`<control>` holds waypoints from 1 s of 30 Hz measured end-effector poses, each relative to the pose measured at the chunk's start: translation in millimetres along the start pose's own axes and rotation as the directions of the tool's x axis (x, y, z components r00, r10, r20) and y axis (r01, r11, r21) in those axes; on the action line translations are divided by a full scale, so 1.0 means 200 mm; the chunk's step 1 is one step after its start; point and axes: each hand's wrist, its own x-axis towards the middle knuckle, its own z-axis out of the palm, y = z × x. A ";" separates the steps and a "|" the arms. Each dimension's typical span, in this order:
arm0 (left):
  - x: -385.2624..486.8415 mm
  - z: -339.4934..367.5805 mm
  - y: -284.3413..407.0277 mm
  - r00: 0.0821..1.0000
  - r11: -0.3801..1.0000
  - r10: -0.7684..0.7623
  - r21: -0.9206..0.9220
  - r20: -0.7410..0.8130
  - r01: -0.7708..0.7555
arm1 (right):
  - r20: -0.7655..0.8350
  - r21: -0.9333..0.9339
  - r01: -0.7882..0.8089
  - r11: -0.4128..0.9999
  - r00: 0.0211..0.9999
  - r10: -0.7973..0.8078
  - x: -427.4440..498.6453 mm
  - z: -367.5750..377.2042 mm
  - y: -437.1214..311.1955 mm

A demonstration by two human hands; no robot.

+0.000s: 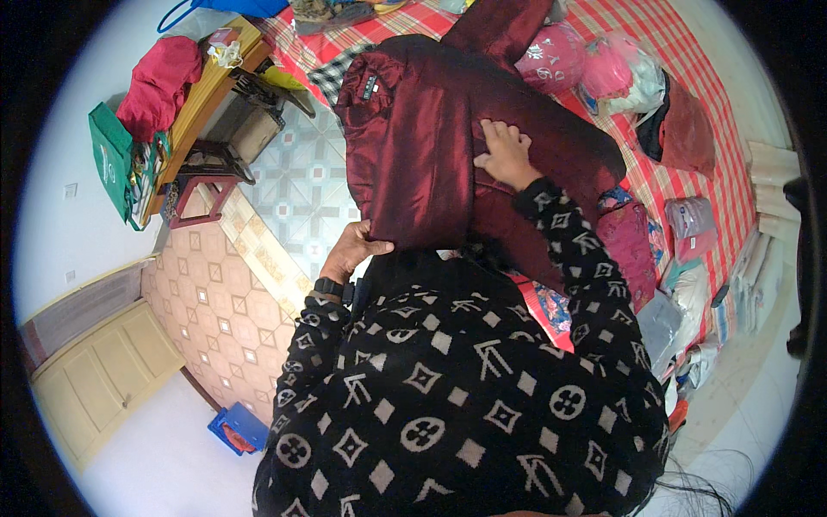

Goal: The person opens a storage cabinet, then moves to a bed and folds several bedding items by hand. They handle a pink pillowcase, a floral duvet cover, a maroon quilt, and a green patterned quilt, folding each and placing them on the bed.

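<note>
A shiny dark red garment (423,155) lies before me, partly folded over, with its collar and a small label at the far left. One sleeve (501,29) stretches away toward the top of the view. Thumb and fingers of my left hand (355,249) pinch the garment's near left edge. My right hand (507,154) rests on the cloth with fingers spread, beside the folded-over panel. Beneath the garment, a red and white checked cloth (685,97) covers the bed-like surface. A dark wristwatch is on my left wrist.
Plastic-wrapped bundles (623,74) and a pink bag (549,58) lie beyond the garment. To the right are a packaged grey item (690,216) and a red patterned cloth (627,252). A wooden table (194,116) and a dark red stool (203,200) stand left on the tiled floor.
</note>
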 end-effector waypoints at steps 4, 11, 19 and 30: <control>0.07 0.06 0.13 0.995 0.990 0.098 -0.097 -0.007 -0.098 | 0.096 -0.077 0.007 0.997 0.995 0.001 -0.03 0.00 -0.11; 0.09 0.07 0.25 0.986 0.960 0.145 -0.229 -0.087 -0.161 | 0.053 0.080 0.106 0.991 0.992 -0.110 -0.15 -0.13 -0.02; -0.36 -0.09 0.01 0.905 0.741 0.203 -0.545 -0.375 -0.392 | 0.001 -0.209 -0.180 0.961 0.983 0.184 -0.52 -0.01 0.33; -0.41 -0.05 -0.25 0.913 0.742 0.152 -0.567 -0.379 -0.358 | 0.243 -0.050 -0.481 0.875 0.844 0.478 -0.67 -0.30 0.59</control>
